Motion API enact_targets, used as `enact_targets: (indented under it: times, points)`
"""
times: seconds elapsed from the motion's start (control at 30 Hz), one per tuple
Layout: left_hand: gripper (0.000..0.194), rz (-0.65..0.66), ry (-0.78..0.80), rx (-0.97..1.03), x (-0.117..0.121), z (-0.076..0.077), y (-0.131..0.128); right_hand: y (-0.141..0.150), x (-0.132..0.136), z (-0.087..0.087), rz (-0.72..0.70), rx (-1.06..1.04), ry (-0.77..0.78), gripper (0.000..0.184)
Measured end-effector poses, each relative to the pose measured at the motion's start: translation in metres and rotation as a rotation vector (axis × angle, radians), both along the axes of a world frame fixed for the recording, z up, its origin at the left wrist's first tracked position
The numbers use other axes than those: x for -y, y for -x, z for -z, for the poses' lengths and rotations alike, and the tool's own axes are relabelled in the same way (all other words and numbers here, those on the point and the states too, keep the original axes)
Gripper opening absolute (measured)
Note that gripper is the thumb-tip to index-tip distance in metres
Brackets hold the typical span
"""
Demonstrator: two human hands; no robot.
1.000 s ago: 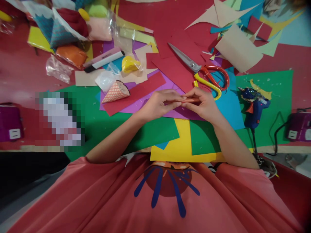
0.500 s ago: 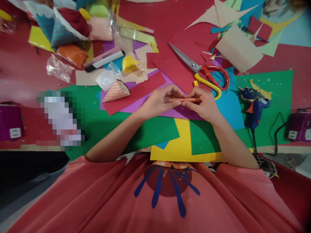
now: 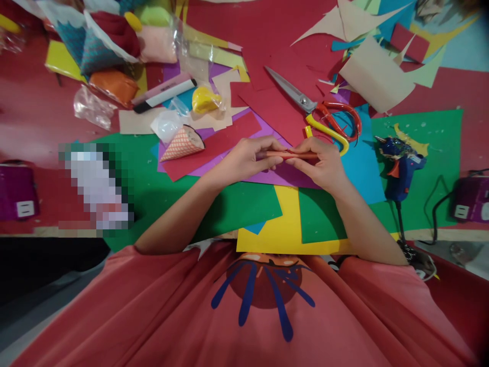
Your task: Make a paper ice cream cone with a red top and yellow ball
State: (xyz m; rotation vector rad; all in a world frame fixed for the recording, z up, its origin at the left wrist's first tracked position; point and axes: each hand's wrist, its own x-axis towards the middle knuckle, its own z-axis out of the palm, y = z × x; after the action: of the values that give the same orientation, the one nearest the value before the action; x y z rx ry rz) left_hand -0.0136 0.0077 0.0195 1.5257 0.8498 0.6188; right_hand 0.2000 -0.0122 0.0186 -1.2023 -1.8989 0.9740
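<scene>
Both hands meet over a purple sheet (image 3: 275, 177) at the middle of the table. My left hand (image 3: 244, 162) and my right hand (image 3: 321, 164) each pinch one end of a thin rolled strip of orange-red paper (image 3: 290, 154), held level between them. Fingers of both hands are curled tight round it. Just behind my right hand lie scissors (image 3: 317, 109) with red and yellow handles. A small patterned paper cone (image 3: 181, 144) rests to the left of my left hand.
A blue glue gun (image 3: 399, 165) lies at right on a green sheet (image 3: 431, 153), its cord running off the table edge. Loose coloured paper scraps, plastic bags and a pink marker (image 3: 164, 93) crowd the far side. Purple boxes sit at both table ends.
The two hands have drawn slightly apart along the strip, so more of the rolled paper shows between them. Nothing else on the table moved.
</scene>
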Motion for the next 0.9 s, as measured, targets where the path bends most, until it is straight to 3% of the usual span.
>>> enact_targets:
  times: [0.33,0.63,0.9]
  points:
    - [0.027,0.030,-0.291,-0.089,0.0003,0.0006,0.0023,-0.0003,-0.0011,0.0005,-0.011,-0.016,0.011,0.033]
    - [0.029,0.023,-0.340,-0.119,0.0032,0.0002,-0.0002,0.0019,0.0011,-0.0004,-0.051,-0.109,0.001,0.018]
    - [0.033,0.030,-0.416,-0.095,0.0038,0.0085,-0.0013,0.0007,0.0032,-0.0012,-0.087,0.056,-0.092,0.023]
